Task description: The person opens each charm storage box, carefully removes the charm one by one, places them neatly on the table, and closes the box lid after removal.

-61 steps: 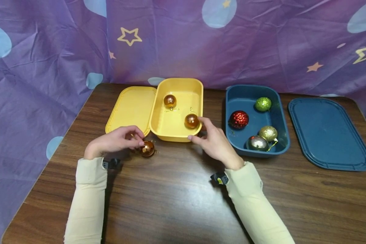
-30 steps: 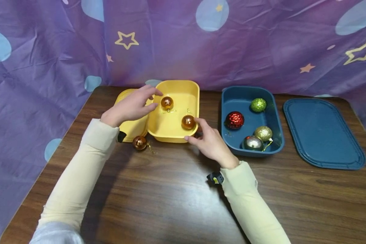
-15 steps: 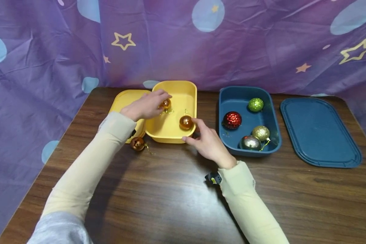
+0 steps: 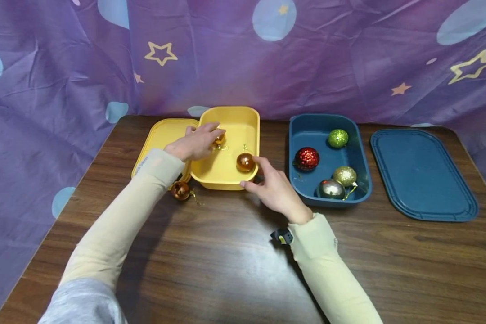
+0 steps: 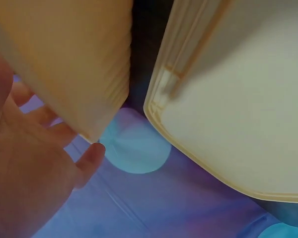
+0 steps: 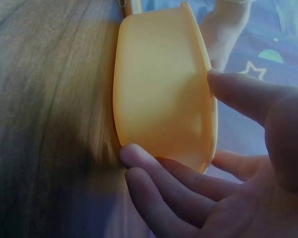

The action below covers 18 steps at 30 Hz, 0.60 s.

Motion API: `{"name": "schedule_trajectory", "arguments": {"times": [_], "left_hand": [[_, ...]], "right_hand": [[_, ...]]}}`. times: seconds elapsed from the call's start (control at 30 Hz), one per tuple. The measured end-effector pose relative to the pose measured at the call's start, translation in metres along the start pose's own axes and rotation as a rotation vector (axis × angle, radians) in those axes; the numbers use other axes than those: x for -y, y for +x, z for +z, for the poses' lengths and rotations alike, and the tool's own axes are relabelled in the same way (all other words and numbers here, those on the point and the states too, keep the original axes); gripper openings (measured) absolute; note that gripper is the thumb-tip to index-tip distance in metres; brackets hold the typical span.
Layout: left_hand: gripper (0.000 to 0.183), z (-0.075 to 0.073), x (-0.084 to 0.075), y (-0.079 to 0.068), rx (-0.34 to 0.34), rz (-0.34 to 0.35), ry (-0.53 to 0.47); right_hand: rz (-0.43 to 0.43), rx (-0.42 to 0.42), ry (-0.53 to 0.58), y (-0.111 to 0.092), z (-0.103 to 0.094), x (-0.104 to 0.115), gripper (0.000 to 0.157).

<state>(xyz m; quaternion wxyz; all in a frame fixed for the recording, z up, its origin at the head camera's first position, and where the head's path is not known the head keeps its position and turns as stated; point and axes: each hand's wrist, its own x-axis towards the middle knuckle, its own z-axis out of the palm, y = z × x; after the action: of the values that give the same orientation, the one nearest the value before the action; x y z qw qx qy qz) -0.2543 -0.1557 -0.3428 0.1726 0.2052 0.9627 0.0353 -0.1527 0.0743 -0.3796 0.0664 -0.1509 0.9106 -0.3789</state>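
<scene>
The left hand (image 4: 196,143) reaches over the left rim of a yellow plastic box (image 4: 222,185), its fingers around an amber Christmas bauble (image 4: 220,139) that is partly covered. In the left wrist view, the box wall (image 5: 72,59) hides the left fingertips. At the box's front right corner, the right hand (image 4: 281,193) holds the box, thumb at the rim and other fingers along the wall in the right wrist view. A second amber bauble (image 4: 245,162) lies inside near that corner. Beside the left sleeve, a third amber bauble (image 4: 180,191) with a gold string rests on the table.
A yellow lid (image 4: 159,135) lies left of the yellow box, partly under the left forearm. To the right stands a blue box (image 4: 293,135) with red, green, gold and silver baubles. A blue lid (image 4: 423,175) lies at the far right. A purple patterned cloth (image 4: 227,54) hangs behind.
The left hand let go of the bauble on the table, rose over the yellow lid and moved into the yellow box to the far bauble. The right hand stays at the box corner.
</scene>
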Motion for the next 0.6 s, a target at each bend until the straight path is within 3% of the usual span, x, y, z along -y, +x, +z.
{"name": "schedule_trajectory", "arguments": {"times": [0.23,0.6], "left_hand": [[0.06,0.0032,0.0019,0.0035,-0.039,0.033,0.008],[0.056,0.0054,0.0007,0.0017,-0.061,0.019,0.011]], "right_hand": [[-0.013,-0.003,0.004,0.0005,0.0003,-0.0009,0.07],[-0.004,0.005,0.003,0.0006,0.0004,-0.0016,0.07]]}}
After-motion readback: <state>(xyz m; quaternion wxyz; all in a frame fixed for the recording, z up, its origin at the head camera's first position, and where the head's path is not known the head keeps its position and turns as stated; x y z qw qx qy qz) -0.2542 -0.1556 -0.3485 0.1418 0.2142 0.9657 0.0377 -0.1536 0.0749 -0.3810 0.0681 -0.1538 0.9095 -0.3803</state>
